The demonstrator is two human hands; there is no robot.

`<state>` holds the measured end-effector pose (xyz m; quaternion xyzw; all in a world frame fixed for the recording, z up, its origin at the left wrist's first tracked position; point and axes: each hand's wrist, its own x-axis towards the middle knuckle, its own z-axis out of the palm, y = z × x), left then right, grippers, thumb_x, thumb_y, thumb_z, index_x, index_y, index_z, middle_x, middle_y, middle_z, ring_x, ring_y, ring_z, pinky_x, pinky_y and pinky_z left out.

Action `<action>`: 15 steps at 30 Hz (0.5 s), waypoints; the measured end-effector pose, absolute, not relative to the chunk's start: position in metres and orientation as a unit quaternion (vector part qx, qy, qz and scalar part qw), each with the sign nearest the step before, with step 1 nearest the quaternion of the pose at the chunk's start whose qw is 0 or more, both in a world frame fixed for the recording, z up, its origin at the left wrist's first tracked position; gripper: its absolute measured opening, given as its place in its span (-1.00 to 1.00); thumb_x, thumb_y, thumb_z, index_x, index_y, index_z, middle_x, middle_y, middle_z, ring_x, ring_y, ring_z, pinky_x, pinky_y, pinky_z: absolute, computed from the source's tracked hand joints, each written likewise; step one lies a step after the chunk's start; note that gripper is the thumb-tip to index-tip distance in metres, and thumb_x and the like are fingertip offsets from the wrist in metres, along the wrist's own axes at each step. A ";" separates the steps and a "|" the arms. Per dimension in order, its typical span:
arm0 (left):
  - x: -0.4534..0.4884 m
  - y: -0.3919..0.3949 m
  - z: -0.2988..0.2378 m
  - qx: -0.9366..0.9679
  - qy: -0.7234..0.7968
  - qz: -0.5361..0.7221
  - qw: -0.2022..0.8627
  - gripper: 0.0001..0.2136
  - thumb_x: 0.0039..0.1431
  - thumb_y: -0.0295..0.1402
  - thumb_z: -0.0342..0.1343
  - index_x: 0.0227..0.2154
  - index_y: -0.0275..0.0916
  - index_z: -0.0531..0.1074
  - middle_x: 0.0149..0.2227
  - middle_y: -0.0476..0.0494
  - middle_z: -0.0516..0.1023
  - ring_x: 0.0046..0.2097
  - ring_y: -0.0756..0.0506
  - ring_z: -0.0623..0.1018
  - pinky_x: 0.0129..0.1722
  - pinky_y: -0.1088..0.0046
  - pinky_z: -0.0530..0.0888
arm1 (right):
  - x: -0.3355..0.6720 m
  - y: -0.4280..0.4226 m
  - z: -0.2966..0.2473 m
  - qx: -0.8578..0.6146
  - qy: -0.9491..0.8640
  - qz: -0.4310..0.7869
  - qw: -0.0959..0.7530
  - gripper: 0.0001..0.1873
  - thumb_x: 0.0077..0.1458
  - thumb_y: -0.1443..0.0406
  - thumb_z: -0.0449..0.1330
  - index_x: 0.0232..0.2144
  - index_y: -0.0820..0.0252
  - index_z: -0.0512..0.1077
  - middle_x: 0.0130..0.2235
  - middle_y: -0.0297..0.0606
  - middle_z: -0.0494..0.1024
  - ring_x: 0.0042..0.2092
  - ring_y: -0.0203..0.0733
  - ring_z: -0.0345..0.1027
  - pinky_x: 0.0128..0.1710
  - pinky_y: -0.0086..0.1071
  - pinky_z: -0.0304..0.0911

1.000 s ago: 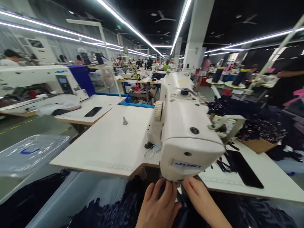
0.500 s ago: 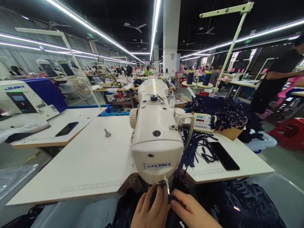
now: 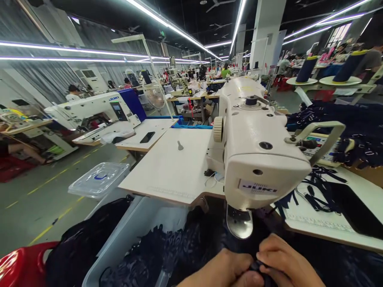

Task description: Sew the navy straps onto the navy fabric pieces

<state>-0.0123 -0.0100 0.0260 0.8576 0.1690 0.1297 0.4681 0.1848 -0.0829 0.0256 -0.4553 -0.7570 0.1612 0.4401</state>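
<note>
A white JUKI sewing machine point(image 3: 260, 159) stands in front of me, its rounded metal plate point(image 3: 239, 224) showing below the head. Just below and to the right of that plate, my hands are close together near the bottom edge. My left hand point(image 3: 229, 269) is closed, pinching a piece of dark navy fabric point(image 3: 259, 268). My right hand point(image 3: 284, 259) has its fingers curled and pressed on the same piece from the other side. Most of the piece is hidden by the fingers.
On the left, a plastic bin point(image 3: 119, 243) holds navy garments. A metal key-like piece point(image 3: 180, 146) lies on the white tabletop point(image 3: 167, 175). Navy straps point(image 3: 317, 195) and a phone point(image 3: 356, 207) are on the right. A red stool point(image 3: 25, 263) stands at lower left.
My view has turned left, so the machine appears further right. My hands have come away from under the needle area toward me, and both now pinch the navy fabric.
</note>
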 end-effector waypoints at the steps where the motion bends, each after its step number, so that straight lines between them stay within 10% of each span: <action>1: -0.016 -0.011 0.031 0.818 0.203 0.102 0.528 -0.52 0.37 0.07 -0.27 -0.51 -0.21 0.11 -0.54 0.11 0.10 -0.52 0.09 0.13 -0.58 0.58 0.11 | 0.184 -0.079 0.025 -0.452 -0.781 0.073 0.425 -0.77 0.27 0.41 0.06 -0.12 0.00 0.40 -0.35 -0.30 0.55 -0.39 -0.26 0.40 -0.44 -0.49 0.38; 5: -0.021 -0.011 0.037 0.762 0.309 0.108 0.559 -0.53 0.37 0.04 -0.26 -0.54 -0.19 0.02 -0.55 0.12 0.02 -0.51 0.07 0.07 -0.57 0.57 0.07 | 0.179 -0.056 0.022 -0.436 -0.807 -0.192 0.349 -0.77 0.21 0.45 0.09 -0.19 0.13 0.50 -0.32 -0.22 0.63 -0.39 -0.22 0.43 -0.38 -0.41 0.40; 11: -0.019 0.000 0.021 0.866 0.386 0.312 0.059 -0.75 0.40 -0.29 -0.14 -0.30 -0.25 0.40 -0.26 -0.17 0.51 -0.22 -0.12 0.49 -0.22 0.38 0.41 | 0.173 -0.039 0.007 -0.550 -0.754 -0.188 0.307 -0.76 0.28 0.36 0.08 -0.15 0.11 0.55 -0.34 -0.24 0.60 -0.34 -0.17 0.48 -0.41 -0.40 0.36; 15: -0.020 0.003 0.022 0.903 0.261 0.336 -0.053 -0.72 0.40 -0.42 -0.12 0.07 -0.22 0.37 0.02 -0.15 0.51 0.11 -0.07 0.40 0.12 0.36 0.26 | 0.174 -0.047 -0.009 -0.570 -0.725 -0.114 0.369 -0.73 0.29 0.36 0.06 -0.11 0.06 0.54 -0.33 -0.24 0.57 -0.30 -0.21 0.50 -0.35 -0.45 0.39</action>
